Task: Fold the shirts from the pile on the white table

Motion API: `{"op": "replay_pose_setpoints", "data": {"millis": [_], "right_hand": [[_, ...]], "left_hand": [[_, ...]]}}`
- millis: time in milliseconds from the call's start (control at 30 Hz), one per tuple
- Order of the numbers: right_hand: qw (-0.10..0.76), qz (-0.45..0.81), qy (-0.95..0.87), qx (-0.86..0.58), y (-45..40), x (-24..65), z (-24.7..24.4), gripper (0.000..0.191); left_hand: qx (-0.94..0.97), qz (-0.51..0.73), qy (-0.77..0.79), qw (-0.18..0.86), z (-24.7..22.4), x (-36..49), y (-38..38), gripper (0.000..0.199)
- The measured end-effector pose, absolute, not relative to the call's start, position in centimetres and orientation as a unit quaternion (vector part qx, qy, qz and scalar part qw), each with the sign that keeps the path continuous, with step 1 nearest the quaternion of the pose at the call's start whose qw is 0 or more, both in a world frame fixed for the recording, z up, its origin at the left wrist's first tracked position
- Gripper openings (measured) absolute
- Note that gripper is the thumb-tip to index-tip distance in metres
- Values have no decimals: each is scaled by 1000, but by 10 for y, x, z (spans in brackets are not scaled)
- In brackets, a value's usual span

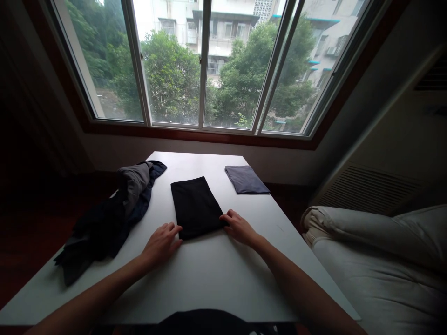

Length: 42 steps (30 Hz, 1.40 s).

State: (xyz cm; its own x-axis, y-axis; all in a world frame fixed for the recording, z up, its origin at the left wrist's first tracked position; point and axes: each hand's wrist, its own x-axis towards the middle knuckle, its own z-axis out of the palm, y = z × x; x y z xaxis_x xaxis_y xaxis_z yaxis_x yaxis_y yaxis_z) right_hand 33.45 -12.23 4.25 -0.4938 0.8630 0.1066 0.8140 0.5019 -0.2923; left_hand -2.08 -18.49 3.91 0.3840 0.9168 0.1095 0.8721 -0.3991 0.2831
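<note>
A black garment [197,207], folded into a flat rectangle, lies on the white table [209,279] in front of me. My left hand [162,242] pinches its near left corner between thumb and fingers. At the near right corner, my right hand [238,226] grips the cloth the same way. Farther back on the right, a folded grey-blue garment [247,179] rests by the table's edge. To the left is a loose heap of dark and grey clothes [118,209], partly hanging over the side.
Behind the table is a wide window [202,128] with a red-brown wooden frame. A pale sofa [377,251] stands close to the table's right side. A vented panel [370,186] shows beyond it.
</note>
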Motion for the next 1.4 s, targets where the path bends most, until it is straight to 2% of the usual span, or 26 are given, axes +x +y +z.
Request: {"op": "replay_pose_setpoints", "data": {"millis": [200, 300, 433, 533, 600, 667, 767, 867, 1000, 1133, 1200, 1333, 1400], "right_hand": [[151, 115, -848, -495, -127, 332, 27, 42], [187, 124, -826, -516, -128, 325, 21, 39], [237, 160, -787, -547, -131, 318, 20, 37], [277, 242, -763, -531, -132, 315, 26, 33], [285, 305, -739, -529, -131, 316, 33, 35], [263, 391, -715, -516, -131, 320, 40, 39], [219, 523, -687, -454, -132, 328, 48, 46], [229, 562, -674, -422, -133, 333, 52, 45], [247, 600, -649, -398, -133, 331, 48, 47], [279, 563, -654, -421, -127, 328, 39, 41], [305, 534, -658, -434, -123, 328, 35, 35], [337, 516, -679, -398, -122, 329, 39, 29], [343, 469, -722, -375, -126, 327, 44, 25]], "left_hand": [[802, 173, 536, 199, 39, -12, -189, 43], [770, 214, 539, 265, 38, -8, -188, 42], [681, 226, 550, 427, 49, -10, -188, 59], [583, 246, 531, 564, 57, -11, -191, 70], [531, 280, 509, 617, 60, -10, -194, 72], [526, 286, 491, 633, 60, -8, -195, 71], [584, 228, 494, 603, 59, -6, -195, 61], [620, 201, 502, 569, 58, -4, -193, 56], [629, 201, 481, 576, 57, -5, -190, 55], [580, 213, 454, 642, 61, -10, -190, 62], [542, 249, 447, 667, 65, -14, -190, 58], [531, 336, 455, 631, 70, -19, -191, 43], [540, 366, 462, 601, 70, -19, -192, 40]]}}
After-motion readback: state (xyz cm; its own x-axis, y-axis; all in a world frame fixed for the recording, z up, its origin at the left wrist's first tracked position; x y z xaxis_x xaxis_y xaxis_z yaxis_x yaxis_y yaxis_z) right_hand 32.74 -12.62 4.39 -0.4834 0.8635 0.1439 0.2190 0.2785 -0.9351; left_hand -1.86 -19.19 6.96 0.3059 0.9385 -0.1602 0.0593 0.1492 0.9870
